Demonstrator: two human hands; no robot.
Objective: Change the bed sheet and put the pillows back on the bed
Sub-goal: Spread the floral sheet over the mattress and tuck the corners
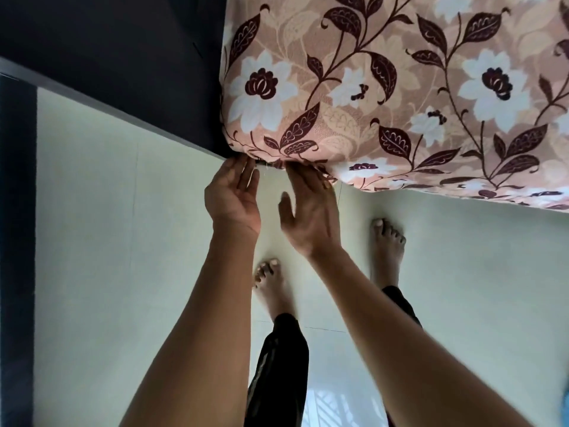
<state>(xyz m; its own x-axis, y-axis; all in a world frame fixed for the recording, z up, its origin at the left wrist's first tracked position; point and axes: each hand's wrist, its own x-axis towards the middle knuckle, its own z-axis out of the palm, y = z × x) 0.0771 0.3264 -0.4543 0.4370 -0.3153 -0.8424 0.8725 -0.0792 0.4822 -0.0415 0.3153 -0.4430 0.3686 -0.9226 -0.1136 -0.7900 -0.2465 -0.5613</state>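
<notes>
Pale floor [123, 257] — left hand [232, 197] and right hand [309, 211] (both flat, apart) touch floral sheet [385, 87] at its corner.

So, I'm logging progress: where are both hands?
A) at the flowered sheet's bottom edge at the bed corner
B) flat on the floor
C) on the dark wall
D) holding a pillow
A: the left hand and right hand both reach, fingers straight, to the gathered bottom edge of the sheet at the corner.

floor [123, 241]: pale glossy tiles | dark panel [107, 35]: upper left | window reflection [335, 405]: bright, bottom edge of the floor
</notes>
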